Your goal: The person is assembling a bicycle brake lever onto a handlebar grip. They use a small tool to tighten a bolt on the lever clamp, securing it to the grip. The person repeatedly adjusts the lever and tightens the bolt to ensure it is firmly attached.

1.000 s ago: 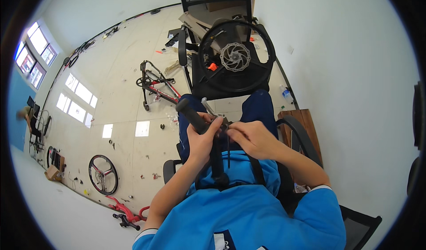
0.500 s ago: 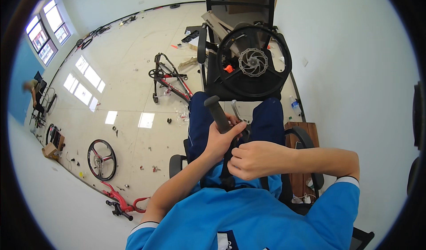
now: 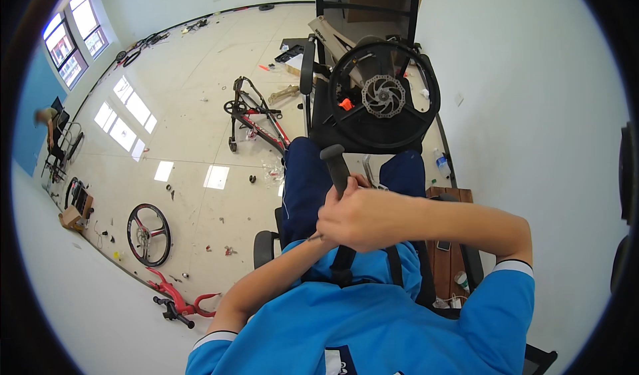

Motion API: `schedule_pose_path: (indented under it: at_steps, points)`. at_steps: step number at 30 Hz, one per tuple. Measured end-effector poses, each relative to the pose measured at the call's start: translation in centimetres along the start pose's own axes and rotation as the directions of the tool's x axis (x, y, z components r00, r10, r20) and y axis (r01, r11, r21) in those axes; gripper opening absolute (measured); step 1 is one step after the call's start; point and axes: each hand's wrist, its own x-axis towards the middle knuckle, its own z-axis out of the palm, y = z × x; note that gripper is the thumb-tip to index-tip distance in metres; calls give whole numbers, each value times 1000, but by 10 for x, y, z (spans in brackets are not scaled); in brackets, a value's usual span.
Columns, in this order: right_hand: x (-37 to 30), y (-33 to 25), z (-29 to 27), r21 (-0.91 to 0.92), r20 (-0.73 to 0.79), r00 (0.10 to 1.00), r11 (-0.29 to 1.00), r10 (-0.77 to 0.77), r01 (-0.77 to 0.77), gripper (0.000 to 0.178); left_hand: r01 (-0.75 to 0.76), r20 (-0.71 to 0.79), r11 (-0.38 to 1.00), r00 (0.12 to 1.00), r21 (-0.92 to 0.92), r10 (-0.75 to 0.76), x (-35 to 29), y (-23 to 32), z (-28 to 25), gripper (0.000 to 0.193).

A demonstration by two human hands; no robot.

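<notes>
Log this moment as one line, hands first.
left hand: around handlebar, partly hidden | right hand: overlapping left | black wheel: on chair

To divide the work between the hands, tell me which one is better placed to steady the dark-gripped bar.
Probably the left. The left hand seems wrapped around the dark-gripped bar, while the right hand reaches across in front, partly hiding that hold.
</notes>
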Motion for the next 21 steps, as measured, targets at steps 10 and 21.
schedule_pose_path:
  at_steps: [10,21]
  points:
    - [4,48,-37,795,86,685,364,724,-485,26,254,490,949,861,-186,-135,16,19,-40,45]
    - [-87,59,-29,642,-94,492,430,866,-635,13,249,378,939,914,-235,-147,30,39,-48,46]
